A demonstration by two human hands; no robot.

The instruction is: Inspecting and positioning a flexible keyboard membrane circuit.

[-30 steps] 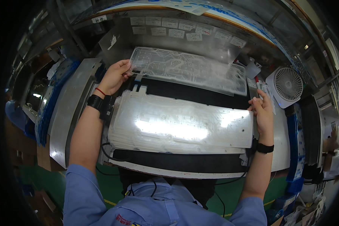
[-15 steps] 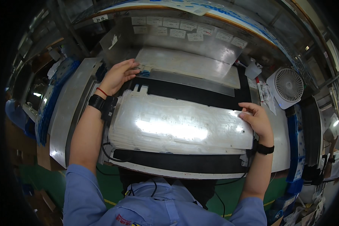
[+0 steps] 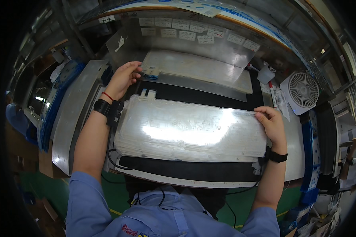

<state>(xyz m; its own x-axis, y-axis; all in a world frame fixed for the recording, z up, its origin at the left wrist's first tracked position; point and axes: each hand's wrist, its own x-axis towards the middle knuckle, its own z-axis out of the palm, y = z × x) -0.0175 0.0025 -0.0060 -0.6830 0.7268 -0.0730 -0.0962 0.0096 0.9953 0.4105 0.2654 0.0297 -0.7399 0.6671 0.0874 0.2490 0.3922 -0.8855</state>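
A stack of long translucent plastic sheets lies across a black mat on the workbench. My right hand rests on the stack's right end, fingers curled over its top corner. My left hand reaches to the far left and pinches the left end of a separate thin translucent sheet, beside a small blue tab. That sheet lies flat behind the stack, in front of a clear upright panel with paper labels. Both wrists wear black bands.
A small white fan stands at the right, with a white bottle beside it. A grey metal rail runs along the left. Blue trays sit at the right edge. Another person's arm shows far right.
The upper sheet, held up by both hands a second ago, has been set down at the back. My right hand left it and came down onto the stack's right end.
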